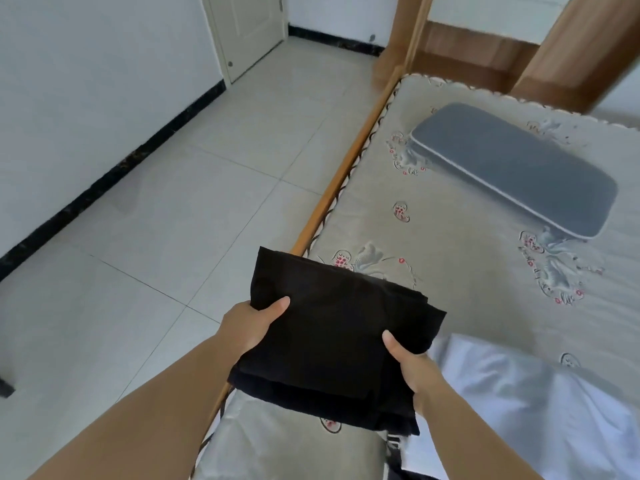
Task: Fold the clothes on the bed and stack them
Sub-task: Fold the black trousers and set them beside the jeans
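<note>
I hold the folded black garment [332,337] over the bed's [467,258] edge, my left hand [254,323] and right hand [414,367] gripping opposite sides (thumbs on top, fingers hidden beneath).

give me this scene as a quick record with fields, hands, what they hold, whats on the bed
left hand: grips the left edge of the folded black garment, thumb on top
right hand: grips the garment's right edge, thumb on top
garment state: folded to a rough rectangle, held over the bed's left edge
bed: beige floral cover, wooden side rail
on bed: grey pillow far right; pale grey-white cloth near right, unfolded
floor: light tiles on the left
stack: none visible yet
</note>
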